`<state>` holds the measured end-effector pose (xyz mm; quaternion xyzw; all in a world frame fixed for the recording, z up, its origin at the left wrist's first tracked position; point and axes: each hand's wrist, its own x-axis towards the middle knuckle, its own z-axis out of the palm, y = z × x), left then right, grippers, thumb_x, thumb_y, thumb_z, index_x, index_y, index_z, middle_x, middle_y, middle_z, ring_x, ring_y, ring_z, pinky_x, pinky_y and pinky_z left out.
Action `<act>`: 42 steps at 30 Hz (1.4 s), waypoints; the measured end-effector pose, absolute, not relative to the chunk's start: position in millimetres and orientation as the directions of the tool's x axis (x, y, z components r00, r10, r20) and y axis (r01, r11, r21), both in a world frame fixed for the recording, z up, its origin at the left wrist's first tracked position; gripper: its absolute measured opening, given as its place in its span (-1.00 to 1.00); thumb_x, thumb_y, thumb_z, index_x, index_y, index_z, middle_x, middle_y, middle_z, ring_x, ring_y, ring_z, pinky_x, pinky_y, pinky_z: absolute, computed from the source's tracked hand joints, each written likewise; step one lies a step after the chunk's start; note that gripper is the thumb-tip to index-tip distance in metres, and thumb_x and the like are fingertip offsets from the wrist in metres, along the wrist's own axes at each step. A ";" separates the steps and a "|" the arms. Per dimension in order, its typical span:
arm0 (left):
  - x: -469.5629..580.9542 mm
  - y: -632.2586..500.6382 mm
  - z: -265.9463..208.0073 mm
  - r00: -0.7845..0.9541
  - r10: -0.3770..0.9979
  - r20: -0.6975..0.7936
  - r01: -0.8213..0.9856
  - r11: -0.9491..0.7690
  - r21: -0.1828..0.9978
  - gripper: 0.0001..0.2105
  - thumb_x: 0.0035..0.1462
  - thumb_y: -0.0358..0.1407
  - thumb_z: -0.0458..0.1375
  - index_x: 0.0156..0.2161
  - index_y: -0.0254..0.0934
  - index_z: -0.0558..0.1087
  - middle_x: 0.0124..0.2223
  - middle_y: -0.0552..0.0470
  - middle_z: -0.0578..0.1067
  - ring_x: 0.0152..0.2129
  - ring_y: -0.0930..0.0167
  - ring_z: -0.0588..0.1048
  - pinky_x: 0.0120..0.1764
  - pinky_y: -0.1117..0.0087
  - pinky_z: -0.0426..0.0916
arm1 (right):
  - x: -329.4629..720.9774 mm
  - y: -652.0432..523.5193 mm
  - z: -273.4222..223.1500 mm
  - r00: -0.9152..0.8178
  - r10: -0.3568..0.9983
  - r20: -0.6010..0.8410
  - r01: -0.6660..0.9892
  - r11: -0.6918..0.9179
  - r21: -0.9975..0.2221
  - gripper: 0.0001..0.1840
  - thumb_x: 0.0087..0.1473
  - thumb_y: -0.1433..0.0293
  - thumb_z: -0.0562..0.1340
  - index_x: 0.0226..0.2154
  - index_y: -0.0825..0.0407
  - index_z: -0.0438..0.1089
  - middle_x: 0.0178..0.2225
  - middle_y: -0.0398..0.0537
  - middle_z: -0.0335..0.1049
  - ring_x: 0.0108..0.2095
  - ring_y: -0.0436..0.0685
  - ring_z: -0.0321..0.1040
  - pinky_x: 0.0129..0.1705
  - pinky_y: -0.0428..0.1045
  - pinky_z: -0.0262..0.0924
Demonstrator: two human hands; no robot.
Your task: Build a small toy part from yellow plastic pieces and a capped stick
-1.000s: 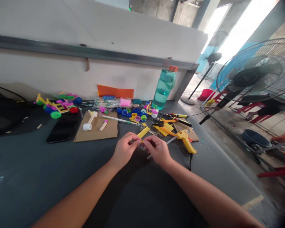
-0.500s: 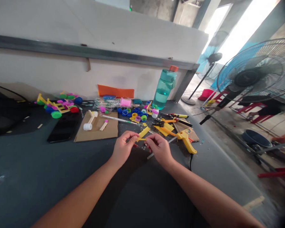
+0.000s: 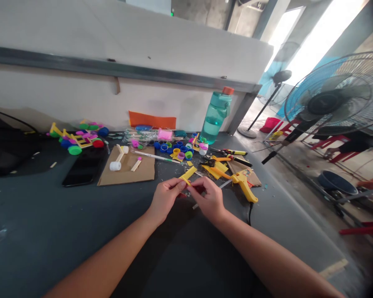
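Note:
Between my two hands is a small yellow strip (image 3: 186,181), pinched at its ends by the fingertips. My left hand (image 3: 165,199) is closed on its left end. My right hand (image 3: 208,196) is closed on the other end, thumb and forefinger together. Just beyond the fingers a wider yellow piece (image 3: 189,171) shows; whether it touches the strip I cannot tell. A yellow glue gun (image 3: 244,185) lies to the right of my right hand, its clear glue stick (image 3: 225,184) pointing toward that hand. Pliers (image 3: 209,160) and yellow scraps (image 3: 216,170) lie behind it.
Left of my hands, a cardboard sheet (image 3: 127,176) bears white caps and sticks, beside a black phone (image 3: 82,167). Coloured bottle caps (image 3: 177,149) and a teal water bottle (image 3: 216,118) stand at the back. Colourful assembled pieces (image 3: 81,138) sit far left. A fan (image 3: 326,101) stands right.
My hands have come slightly closer together and lower. The yellow strip has tilted from nearly level to slanting, and less of it shows between the fingers.

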<state>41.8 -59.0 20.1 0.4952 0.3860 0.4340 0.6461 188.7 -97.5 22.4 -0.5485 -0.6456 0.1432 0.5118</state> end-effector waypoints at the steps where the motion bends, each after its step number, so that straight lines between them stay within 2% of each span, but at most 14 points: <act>1: 41.7 -58.9 19.9 0.322 0.943 -0.083 -0.203 0.154 0.967 -0.73 -0.06 -0.10 0.31 -0.32 -0.27 0.60 -0.32 0.01 0.56 -0.39 0.39 0.47 -0.33 0.39 0.43 | 188.2 -97.7 22.3 0.100 0.846 0.524 0.584 0.377 -0.719 -0.92 0.07 0.34 0.25 -0.43 -0.01 0.38 -0.47 -0.13 0.40 -0.47 0.03 0.32 -0.39 -0.06 0.26; 5: 41.2 -60.5 22.6 0.364 0.925 -0.113 -0.275 0.223 0.935 -0.78 -0.07 -0.16 0.33 -0.33 -0.26 0.58 -0.27 0.00 0.55 -0.36 0.42 0.46 -0.34 0.44 0.41 | 187.1 -97.2 21.7 0.060 0.828 0.557 0.619 0.407 -0.672 -0.92 0.08 0.38 0.24 -0.44 -0.02 0.36 -0.48 -0.14 0.38 -0.49 0.02 0.29 -0.41 -0.07 0.23; 12: 40.6 -61.3 28.8 0.409 0.905 -0.116 -0.311 0.258 0.914 -0.79 -0.04 -0.18 0.31 -0.36 -0.28 0.50 -0.31 0.04 0.50 -0.38 0.44 0.46 -0.34 0.43 0.42 | 187.1 -99.3 24.2 0.029 0.853 0.521 0.607 0.399 -0.687 -0.92 0.08 0.33 0.25 -0.40 -0.02 0.38 -0.46 -0.12 0.38 -0.48 0.02 0.28 -0.42 -0.07 0.23; 16: 39.8 -59.7 28.6 0.446 0.888 -0.110 -0.308 0.268 0.913 -0.78 0.00 -0.15 0.27 -0.38 -0.28 0.45 -0.39 0.08 0.43 -0.42 0.46 0.43 -0.40 0.46 0.42 | 188.8 -99.6 26.4 0.125 0.882 0.455 0.512 0.336 -0.791 -0.89 0.12 0.32 0.19 -0.33 0.00 0.39 -0.40 -0.09 0.40 -0.44 0.03 0.31 -0.40 -0.07 0.24; 20: 40.2 -60.1 28.3 0.506 0.855 -0.119 -0.263 0.284 0.922 -0.74 0.03 -0.12 0.25 -0.35 -0.31 0.47 -0.48 0.10 0.37 -0.52 0.49 0.37 -0.44 0.43 0.42 | 191.4 -95.0 26.3 0.213 0.926 0.313 0.356 0.224 -0.907 -0.82 0.14 0.28 0.15 -0.33 0.01 0.41 -0.43 -0.10 0.43 -0.44 0.05 0.34 -0.44 -0.08 0.23; 26: 40.0 -60.2 24.4 0.537 0.840 -0.074 -0.201 0.212 0.956 -0.71 0.08 -0.08 0.21 -0.38 -0.34 0.45 -0.48 0.09 0.38 -0.54 0.49 0.39 -0.42 0.41 0.41 | 192.2 -92.3 28.3 0.171 0.968 0.184 0.194 0.150 -0.969 -0.79 0.09 0.25 0.20 -0.33 0.04 0.44 -0.48 -0.11 0.45 -0.50 0.04 0.34 -0.50 -0.08 0.21; 31: 40.3 -60.1 21.3 0.544 0.837 -0.060 -0.135 0.158 0.978 -0.69 0.10 -0.07 0.18 -0.39 -0.33 0.47 -0.48 0.09 0.40 -0.56 0.47 0.42 -0.42 0.40 0.40 | 192.8 -92.4 28.4 0.184 0.964 0.191 0.233 0.146 -0.961 -0.84 0.01 0.28 0.27 -0.41 0.04 0.46 -0.46 -0.10 0.46 -0.46 0.04 0.36 -0.42 -0.07 0.25; 36: 39.6 -60.5 22.4 0.534 0.843 -0.054 -0.136 0.148 0.980 -0.74 0.08 -0.14 0.22 -0.27 -0.33 0.50 -0.45 0.07 0.44 -0.52 0.48 0.42 -0.41 0.42 0.41 | 193.4 -91.0 25.6 0.212 0.965 0.157 0.218 0.110 -0.970 -0.81 0.01 0.25 0.27 -0.41 0.04 0.47 -0.49 -0.12 0.46 -0.52 0.03 0.34 -0.51 -0.10 0.21; 42: 39.6 -59.5 22.2 0.501 0.862 -0.083 -0.146 0.179 0.973 -0.77 0.04 -0.20 0.25 -0.30 -0.37 0.50 -0.45 0.05 0.46 -0.52 0.48 0.43 -0.42 0.43 0.41 | 193.4 -90.9 23.8 0.206 0.969 0.134 0.191 0.095 -0.977 -0.80 0.01 0.26 0.28 -0.37 0.05 0.50 -0.43 -0.08 0.50 -0.48 0.03 0.35 -0.50 -0.11 0.20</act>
